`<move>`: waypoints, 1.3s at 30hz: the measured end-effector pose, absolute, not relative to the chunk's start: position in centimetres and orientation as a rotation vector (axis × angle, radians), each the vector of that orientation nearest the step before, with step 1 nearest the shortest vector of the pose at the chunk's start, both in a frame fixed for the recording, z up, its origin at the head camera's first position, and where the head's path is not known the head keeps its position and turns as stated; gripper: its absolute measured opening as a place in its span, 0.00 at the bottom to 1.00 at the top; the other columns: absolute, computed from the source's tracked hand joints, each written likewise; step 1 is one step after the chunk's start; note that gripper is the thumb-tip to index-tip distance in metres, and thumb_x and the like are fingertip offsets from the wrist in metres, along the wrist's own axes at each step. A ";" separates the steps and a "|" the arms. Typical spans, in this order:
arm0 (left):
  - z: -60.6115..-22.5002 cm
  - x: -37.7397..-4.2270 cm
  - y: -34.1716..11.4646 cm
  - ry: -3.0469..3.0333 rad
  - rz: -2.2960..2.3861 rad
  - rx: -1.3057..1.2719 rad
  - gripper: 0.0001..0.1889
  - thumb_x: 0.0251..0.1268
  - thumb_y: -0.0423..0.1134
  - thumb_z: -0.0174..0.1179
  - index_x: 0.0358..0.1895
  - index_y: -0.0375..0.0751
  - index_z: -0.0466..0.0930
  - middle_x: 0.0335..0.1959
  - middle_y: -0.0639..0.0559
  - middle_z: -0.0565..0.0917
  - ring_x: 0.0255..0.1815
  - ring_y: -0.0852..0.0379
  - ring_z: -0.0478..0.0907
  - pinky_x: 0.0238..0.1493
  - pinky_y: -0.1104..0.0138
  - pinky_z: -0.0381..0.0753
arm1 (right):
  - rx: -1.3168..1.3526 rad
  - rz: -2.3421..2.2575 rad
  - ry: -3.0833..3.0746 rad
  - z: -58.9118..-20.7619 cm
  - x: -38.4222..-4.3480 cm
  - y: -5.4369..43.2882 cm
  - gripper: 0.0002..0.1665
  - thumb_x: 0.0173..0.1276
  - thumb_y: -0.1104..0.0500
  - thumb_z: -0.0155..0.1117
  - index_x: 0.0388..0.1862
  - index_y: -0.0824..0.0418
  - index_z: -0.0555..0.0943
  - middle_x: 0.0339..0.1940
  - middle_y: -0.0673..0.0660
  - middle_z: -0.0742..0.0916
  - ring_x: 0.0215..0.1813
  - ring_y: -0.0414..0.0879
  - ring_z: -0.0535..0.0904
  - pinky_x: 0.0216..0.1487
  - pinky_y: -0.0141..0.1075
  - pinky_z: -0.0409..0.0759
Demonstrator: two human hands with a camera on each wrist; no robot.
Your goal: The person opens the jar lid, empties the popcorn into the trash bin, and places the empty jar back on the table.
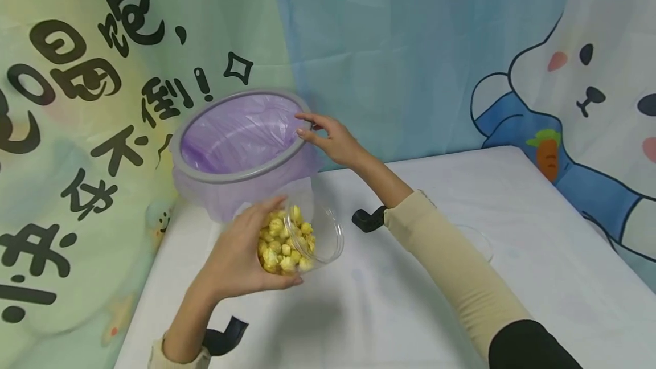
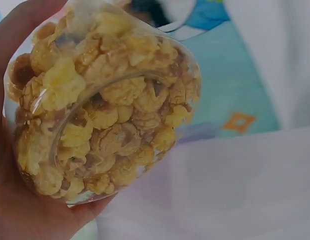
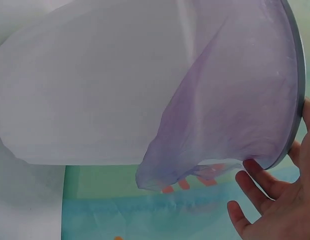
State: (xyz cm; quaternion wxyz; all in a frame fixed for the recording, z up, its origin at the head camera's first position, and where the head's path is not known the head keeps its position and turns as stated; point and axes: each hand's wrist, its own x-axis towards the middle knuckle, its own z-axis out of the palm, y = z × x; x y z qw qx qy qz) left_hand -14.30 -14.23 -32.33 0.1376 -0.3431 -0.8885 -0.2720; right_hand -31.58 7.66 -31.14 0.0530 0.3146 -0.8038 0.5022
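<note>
My left hand (image 1: pixel 236 255) grips a clear plastic jar (image 1: pixel 328 238) of yellow popcorn (image 1: pixel 284 244). The jar lies tilted on its side, its uncovered mouth facing right in the head view. Popcorn also shows through the jar's base (image 2: pixel 115 135) in the left wrist view. At the back left of the table stands a trash bin with a grey rim (image 1: pixel 230 177) and a purple liner bag (image 1: pixel 241 130). My right hand (image 1: pixel 333 140) holds the bin's right rim, thumb and fingers on either side of it; several fingers (image 3: pixel 265 180) spread loosely outside the liner in the right wrist view.
The white table (image 1: pixel 410 312) meets printed cloth backdrops (image 1: pixel 384 44) at the back and left. A faint clear round lid (image 1: pixel 479 241) lies on the table, partly behind my right sleeve (image 1: pixel 446 261). Black curved pieces (image 1: pixel 369 220) stick out by both wrists.
</note>
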 end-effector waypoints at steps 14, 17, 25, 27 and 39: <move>-21.0 -22.2 -18.6 -2.521 -0.847 -0.644 0.60 0.29 0.43 0.79 0.71 0.42 0.51 0.56 0.40 0.69 0.55 0.45 0.68 0.56 0.50 0.68 | 0.942 1.609 -2.423 -31.3 -31.4 7.7 0.26 0.72 0.57 0.51 0.67 0.61 0.65 0.65 0.59 0.71 0.54 0.53 0.71 0.48 0.43 0.73; -20.6 -24.4 -19.3 -2.556 -0.809 -0.524 0.59 0.31 0.47 0.78 0.71 0.44 0.49 0.56 0.42 0.69 0.55 0.44 0.68 0.57 0.50 0.67 | 0.945 1.626 -2.428 -31.2 -31.4 7.7 0.26 0.72 0.57 0.50 0.68 0.61 0.65 0.65 0.59 0.70 0.54 0.54 0.70 0.49 0.42 0.73; -21.7 -28.0 -20.8 -2.636 -0.636 -0.396 0.60 0.29 0.49 0.78 0.71 0.51 0.50 0.62 0.38 0.66 0.60 0.37 0.64 0.59 0.44 0.62 | 0.988 1.621 -2.457 -30.8 -31.3 7.5 0.27 0.73 0.59 0.48 0.68 0.65 0.62 0.67 0.60 0.68 0.57 0.56 0.68 0.56 0.44 0.69; -22.0 -28.4 -21.0 -2.666 -0.561 -0.386 0.59 0.28 0.49 0.79 0.71 0.53 0.51 0.63 0.37 0.65 0.61 0.35 0.62 0.60 0.42 0.59 | 0.990 1.619 -2.462 -30.8 -31.2 7.5 0.27 0.73 0.59 0.48 0.68 0.64 0.62 0.67 0.60 0.67 0.58 0.56 0.67 0.57 0.45 0.68; -23.3 -29.6 -21.8 -2.659 -0.148 -0.569 0.58 0.30 0.49 0.78 0.71 0.49 0.52 0.66 0.38 0.62 0.66 0.38 0.55 0.67 0.49 0.48 | 0.964 1.663 -2.471 -31.0 -31.2 7.5 0.27 0.74 0.58 0.47 0.70 0.61 0.61 0.68 0.58 0.65 0.55 0.57 0.70 0.55 0.46 0.70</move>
